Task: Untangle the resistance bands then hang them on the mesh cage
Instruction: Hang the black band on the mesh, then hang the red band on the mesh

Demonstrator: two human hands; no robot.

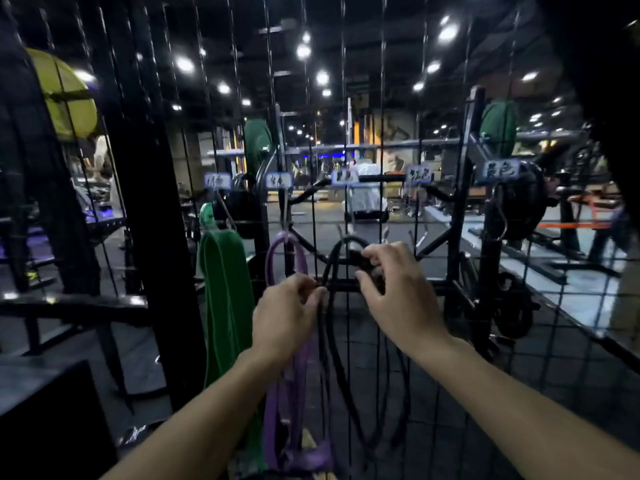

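Observation:
A black wire mesh cage (381, 133) fills the view in front of me. A wide green band (225, 306) hangs from a hook at the left, and a purple band (287, 251) hangs beside it. A thin black band (341, 368) loops up near a hook at the centre, its strands trailing down. My left hand (287, 313) pinches the black band's strands against the mesh. My right hand (394, 289) grips the top of the black loop just under the hooks.
Small label tags (344, 176) sit along the mesh above bare metal hooks (420, 237) to the right. A thick black upright post (145, 202) stands at the left. Gym racks and weight plates lie behind the mesh.

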